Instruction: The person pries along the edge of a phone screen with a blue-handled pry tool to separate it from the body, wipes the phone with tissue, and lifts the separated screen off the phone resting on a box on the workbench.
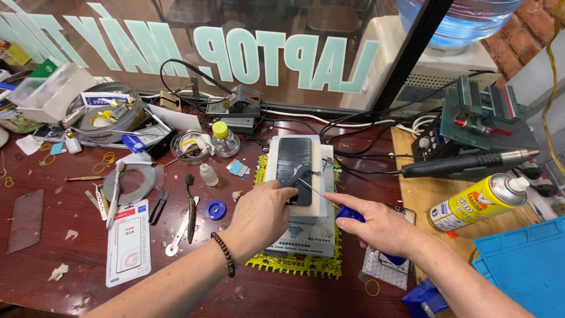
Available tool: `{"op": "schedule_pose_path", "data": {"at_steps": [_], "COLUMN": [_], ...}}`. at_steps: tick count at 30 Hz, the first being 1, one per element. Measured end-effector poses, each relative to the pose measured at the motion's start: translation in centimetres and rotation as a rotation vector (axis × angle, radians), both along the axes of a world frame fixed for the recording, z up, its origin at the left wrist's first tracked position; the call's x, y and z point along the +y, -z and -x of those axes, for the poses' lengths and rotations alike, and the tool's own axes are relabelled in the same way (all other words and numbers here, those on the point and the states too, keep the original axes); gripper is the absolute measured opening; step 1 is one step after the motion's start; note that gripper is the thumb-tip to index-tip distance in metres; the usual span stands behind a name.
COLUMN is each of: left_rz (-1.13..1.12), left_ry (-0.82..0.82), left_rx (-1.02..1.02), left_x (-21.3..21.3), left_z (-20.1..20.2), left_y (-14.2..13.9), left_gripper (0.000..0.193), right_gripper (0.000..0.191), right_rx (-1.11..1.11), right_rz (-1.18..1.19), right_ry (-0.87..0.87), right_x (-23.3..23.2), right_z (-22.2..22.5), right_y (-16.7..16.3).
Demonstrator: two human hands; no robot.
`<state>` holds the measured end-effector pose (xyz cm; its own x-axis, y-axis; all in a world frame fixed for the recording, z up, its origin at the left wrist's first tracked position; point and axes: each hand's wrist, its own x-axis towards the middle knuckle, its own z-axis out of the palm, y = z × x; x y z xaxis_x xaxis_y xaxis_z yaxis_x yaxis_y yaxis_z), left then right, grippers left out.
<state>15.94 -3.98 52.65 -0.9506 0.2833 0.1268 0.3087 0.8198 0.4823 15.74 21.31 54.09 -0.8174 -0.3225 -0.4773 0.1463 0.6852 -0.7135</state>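
Two hands meet over a dark phone (294, 169) that lies flat, long side running away from the person, on a pale heating plate (321, 176) of a grey machine (303, 232), which stands on a yellow mat (294, 265) on the reddish-brown table (53, 247). The left hand (259, 215), a beaded bracelet (224, 253) at its wrist, rests on the phone's near end, fingers curled down and pressing it, so the phone stretches away just beyond the knuckles. The right hand (376, 227) is closed around a blue-handled tool (329, 200); its thin metal shaft slants up to the left and its tip touches the phone's near right part, just beside the left fingers. To the right, on a wooden board (424, 200), lie a yellow spray can (478, 202) and a black hot-air wand (465, 164). Left of the machine are a blue ring (215, 209), a roll of tape (134, 184) and a white packet (128, 241).
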Motion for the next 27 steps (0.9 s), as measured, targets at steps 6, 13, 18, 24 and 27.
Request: {"op": "schedule_pose_path", "data": {"at_steps": [6,13,18,24,27], "left_rz": [0.079,0.103,0.092,0.079,0.095], "left_ry": [0.066,0.085,0.086,0.095,0.096], "left_rx": [0.046,-0.037,-0.068,-0.057,-0.068], "left_x": [-0.9,-1.0,-1.2,-1.7,-1.9], "left_z": [0.1,-0.5,-0.6,-0.6,-0.6], "left_y": [-0.3,-0.9,-1.6,-1.6,-1.1], "left_gripper": [0.032,0.033,0.031,0.033,0.033], "right_gripper": [0.064,0.066,0.063,0.065,0.065], "right_rx": [-0.058,-0.085,-0.123,-0.123,-0.076], "right_rz": [-0.056,-0.058,-0.023,-0.053,-0.048], "right_ry": [0.008,-0.028,0.015,0.023,-0.037], "right_x": [-2.0,-2.5,-2.9,-3.1,-3.3], "right_z": [-0.3,-1.1,-1.2,-1.2,-1.1], "right_y": [-1.2,-1.9,-2.3,-2.1,-1.5]}}
